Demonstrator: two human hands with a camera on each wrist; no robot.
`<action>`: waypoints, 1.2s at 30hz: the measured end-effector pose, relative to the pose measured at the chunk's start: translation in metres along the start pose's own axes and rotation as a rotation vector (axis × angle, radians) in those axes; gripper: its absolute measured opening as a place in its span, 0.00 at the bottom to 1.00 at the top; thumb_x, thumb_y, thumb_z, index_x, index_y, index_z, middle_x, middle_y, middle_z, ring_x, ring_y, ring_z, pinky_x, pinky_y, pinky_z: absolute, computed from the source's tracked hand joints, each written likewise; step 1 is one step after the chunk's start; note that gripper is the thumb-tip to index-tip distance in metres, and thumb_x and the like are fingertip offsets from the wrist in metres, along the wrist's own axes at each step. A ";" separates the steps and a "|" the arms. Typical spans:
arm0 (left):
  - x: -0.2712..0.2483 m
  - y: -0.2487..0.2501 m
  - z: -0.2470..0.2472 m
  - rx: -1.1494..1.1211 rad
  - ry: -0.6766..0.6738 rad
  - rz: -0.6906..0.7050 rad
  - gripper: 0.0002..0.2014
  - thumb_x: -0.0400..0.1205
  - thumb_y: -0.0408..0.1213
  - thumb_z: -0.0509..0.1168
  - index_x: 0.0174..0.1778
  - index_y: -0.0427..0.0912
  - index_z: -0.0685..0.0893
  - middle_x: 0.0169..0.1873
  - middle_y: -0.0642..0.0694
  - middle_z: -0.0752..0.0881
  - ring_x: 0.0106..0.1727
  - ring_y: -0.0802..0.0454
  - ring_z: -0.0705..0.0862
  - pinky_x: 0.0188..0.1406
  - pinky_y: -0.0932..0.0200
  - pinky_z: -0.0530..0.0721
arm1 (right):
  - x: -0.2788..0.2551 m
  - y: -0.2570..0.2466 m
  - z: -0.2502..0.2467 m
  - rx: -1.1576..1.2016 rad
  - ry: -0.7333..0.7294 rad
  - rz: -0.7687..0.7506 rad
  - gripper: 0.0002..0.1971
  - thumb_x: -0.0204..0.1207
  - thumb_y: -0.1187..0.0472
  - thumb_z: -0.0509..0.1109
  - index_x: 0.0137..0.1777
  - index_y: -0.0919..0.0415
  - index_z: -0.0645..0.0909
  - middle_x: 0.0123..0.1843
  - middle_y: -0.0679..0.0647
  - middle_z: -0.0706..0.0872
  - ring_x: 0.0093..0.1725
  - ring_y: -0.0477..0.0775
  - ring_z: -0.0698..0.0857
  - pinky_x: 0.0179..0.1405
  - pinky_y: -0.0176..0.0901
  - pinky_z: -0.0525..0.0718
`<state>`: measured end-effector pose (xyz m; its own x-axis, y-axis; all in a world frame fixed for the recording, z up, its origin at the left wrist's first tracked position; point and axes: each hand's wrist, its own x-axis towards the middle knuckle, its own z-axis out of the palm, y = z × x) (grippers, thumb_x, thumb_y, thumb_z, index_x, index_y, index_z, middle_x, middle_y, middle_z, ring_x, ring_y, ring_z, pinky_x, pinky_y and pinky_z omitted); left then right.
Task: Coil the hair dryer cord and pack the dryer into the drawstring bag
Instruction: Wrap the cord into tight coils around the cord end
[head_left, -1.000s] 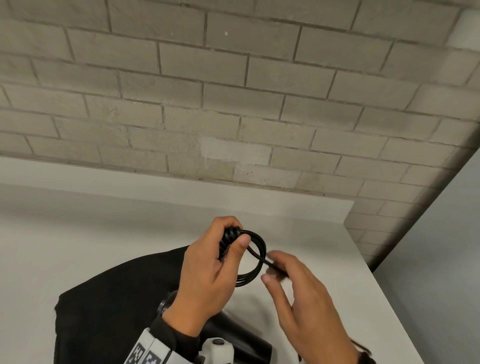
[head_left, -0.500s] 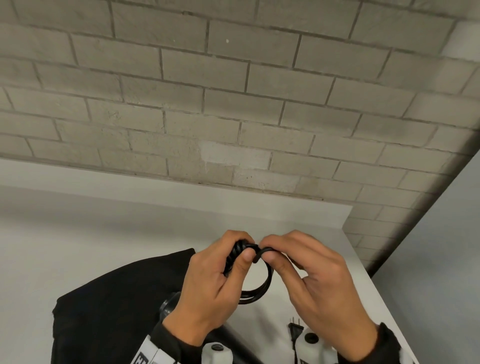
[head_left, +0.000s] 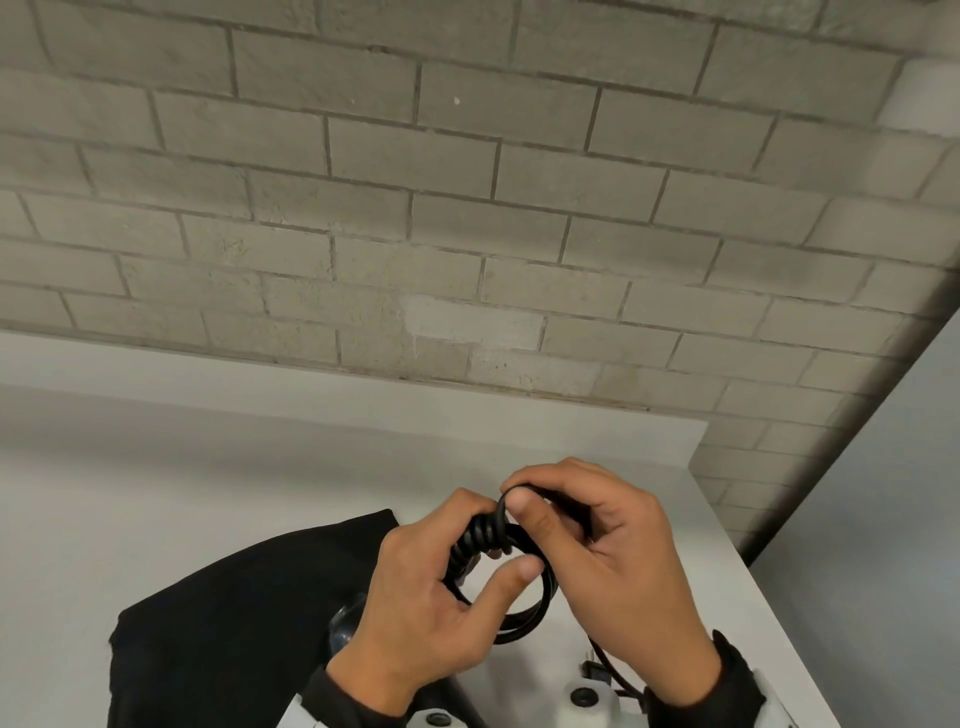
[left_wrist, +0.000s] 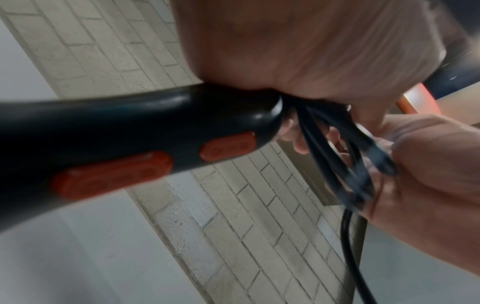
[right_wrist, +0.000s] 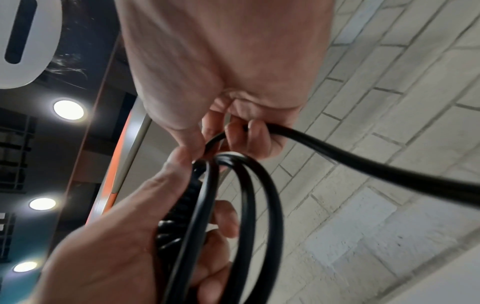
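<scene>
My left hand grips the ribbed end of the black cord, thumb through its loops. The right hand pinches the cord at the top of the coil, right against the left fingers. In the left wrist view the black hair dryer handle with red buttons hangs below my left hand, and the cord loops leave its end. The right wrist view shows a few loops and a free length of cord running off right. The black drawstring bag lies flat under my left forearm. The plug dangles by my right wrist.
A white table stands against a grey brick wall. Its right edge drops off just right of my right hand. Bare tabletop lies to the left and behind the bag.
My right hand has swung the cord up from the lower right and now pinches it at the top of the coil beside the left fingers. Another loop lies on the coil. The plug has come into view.
</scene>
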<state>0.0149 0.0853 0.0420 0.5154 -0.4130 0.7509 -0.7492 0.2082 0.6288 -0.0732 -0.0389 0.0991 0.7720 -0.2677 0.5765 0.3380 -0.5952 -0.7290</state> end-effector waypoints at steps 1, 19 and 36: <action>0.000 0.001 0.000 0.001 0.004 0.005 0.16 0.79 0.55 0.68 0.45 0.44 0.84 0.31 0.60 0.83 0.26 0.59 0.80 0.25 0.67 0.76 | 0.000 0.001 0.001 0.031 0.007 0.025 0.04 0.76 0.52 0.73 0.44 0.47 0.89 0.38 0.48 0.88 0.30 0.57 0.80 0.33 0.55 0.83; -0.002 0.002 0.002 -0.036 0.081 -0.010 0.15 0.84 0.59 0.60 0.48 0.52 0.82 0.30 0.53 0.83 0.27 0.56 0.80 0.25 0.66 0.77 | -0.023 0.028 0.015 0.463 -0.024 0.210 0.17 0.70 0.46 0.78 0.53 0.56 0.89 0.47 0.63 0.90 0.43 0.63 0.87 0.46 0.45 0.85; 0.001 0.001 -0.002 0.012 -0.002 -0.210 0.20 0.80 0.65 0.59 0.66 0.64 0.76 0.47 0.57 0.87 0.49 0.52 0.87 0.47 0.67 0.82 | -0.016 0.034 0.003 0.224 -0.093 0.157 0.04 0.72 0.54 0.75 0.44 0.51 0.88 0.37 0.56 0.86 0.38 0.64 0.81 0.41 0.60 0.79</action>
<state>0.0155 0.0873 0.0437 0.6599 -0.4479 0.6033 -0.6304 0.1069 0.7689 -0.0725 -0.0523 0.0638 0.8669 -0.2662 0.4215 0.3131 -0.3674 -0.8758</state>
